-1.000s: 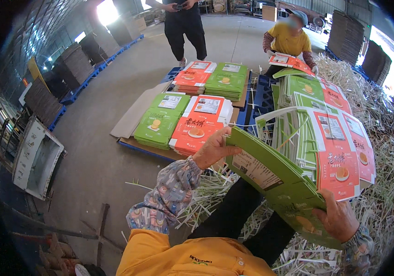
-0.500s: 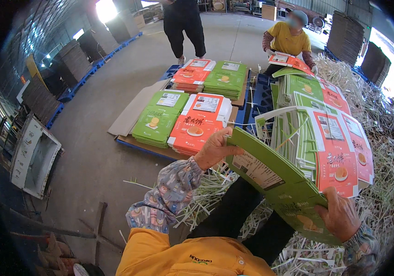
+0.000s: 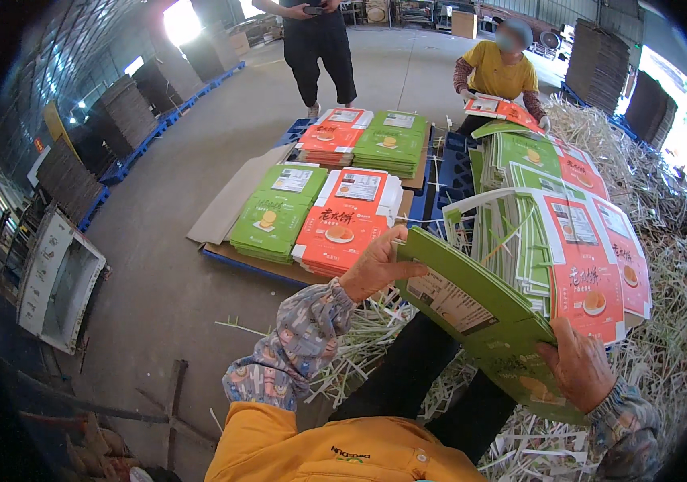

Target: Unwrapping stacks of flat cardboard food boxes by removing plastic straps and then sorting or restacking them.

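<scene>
Both of my hands hold one flat green carton blank across my lap: my left hand grips its far upper corner, fingers curled over the edge, and my right hand clamps its near lower end, thumb on top. Its long axis runs slantwise, from up by my left hand down toward my right, with the printed face tilted up at me. My left forearm, in a patterned sleeve, reaches forward with the elbow bent; my right forearm comes in from the lower edge and is partly cut off there. Just behind the blank, touching or nearly so, leans a stack of red and green blanks, their lower edges hidden by it. Shredded paper trimmings lie under and around that stack. Farther beyond the blank, neat piles of green and red cartons sit on a blue pallet. Past those, a seated person in a yellow shirt handles a red carton; another person stands nearby, head out of frame.
</scene>
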`<state>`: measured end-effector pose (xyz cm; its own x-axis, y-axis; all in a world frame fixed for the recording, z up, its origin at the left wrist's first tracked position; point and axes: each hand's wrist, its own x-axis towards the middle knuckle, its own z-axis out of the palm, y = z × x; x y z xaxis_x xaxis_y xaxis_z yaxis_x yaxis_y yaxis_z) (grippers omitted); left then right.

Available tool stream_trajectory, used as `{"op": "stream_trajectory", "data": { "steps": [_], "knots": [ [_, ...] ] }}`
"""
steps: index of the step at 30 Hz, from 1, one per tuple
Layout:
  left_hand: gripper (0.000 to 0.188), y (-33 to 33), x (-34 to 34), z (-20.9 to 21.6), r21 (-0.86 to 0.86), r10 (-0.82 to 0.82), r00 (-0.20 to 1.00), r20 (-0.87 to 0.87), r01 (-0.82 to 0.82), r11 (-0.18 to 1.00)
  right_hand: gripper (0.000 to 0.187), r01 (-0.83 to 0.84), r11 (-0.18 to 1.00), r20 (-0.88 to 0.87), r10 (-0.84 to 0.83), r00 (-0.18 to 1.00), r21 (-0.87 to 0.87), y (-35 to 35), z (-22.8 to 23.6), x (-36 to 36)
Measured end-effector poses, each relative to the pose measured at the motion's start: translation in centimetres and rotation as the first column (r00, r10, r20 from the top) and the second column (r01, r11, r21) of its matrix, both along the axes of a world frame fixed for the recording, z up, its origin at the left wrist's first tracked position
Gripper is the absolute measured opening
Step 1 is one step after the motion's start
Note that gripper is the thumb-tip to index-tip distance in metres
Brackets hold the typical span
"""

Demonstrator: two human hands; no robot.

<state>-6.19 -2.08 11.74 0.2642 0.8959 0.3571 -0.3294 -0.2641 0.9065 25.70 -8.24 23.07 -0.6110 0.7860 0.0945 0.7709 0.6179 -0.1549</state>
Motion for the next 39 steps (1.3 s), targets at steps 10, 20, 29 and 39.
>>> {"op": "stream_trajectory", "data": {
  "steps": [10,20,29,39],
  "knots": [
    [0.04,0.2,-0.8,4.1,0.52,0.381,0.797,-0.469,-0.1,0.849,0.021,-0.042,0.999,0.021,0.042,0.999,-0.022,-0.1,0.3,0.1],
    [0.031,0.2,0.5,4.7,0.343,0.248,0.848,-0.469,-0.084,0.936,0.025,0.012,1.0,0.006,-0.012,1.0,0.022,0.4,0.0,0.1],
    [0.018,1.3,0.7,3.9,0.185,0.191,0.868,-0.459,-0.117,0.976,0.033,0.113,0.991,-0.018,-0.112,0.993,0.074,1.4,-0.6,1.7],
    [0.02,1.6,1.6,4.2,0.086,0.132,0.897,-0.421,-0.106,0.991,0.031,0.136,0.986,0.018,-0.138,0.99,0.096,0.9,-1.1,2.8]
  ]
}}
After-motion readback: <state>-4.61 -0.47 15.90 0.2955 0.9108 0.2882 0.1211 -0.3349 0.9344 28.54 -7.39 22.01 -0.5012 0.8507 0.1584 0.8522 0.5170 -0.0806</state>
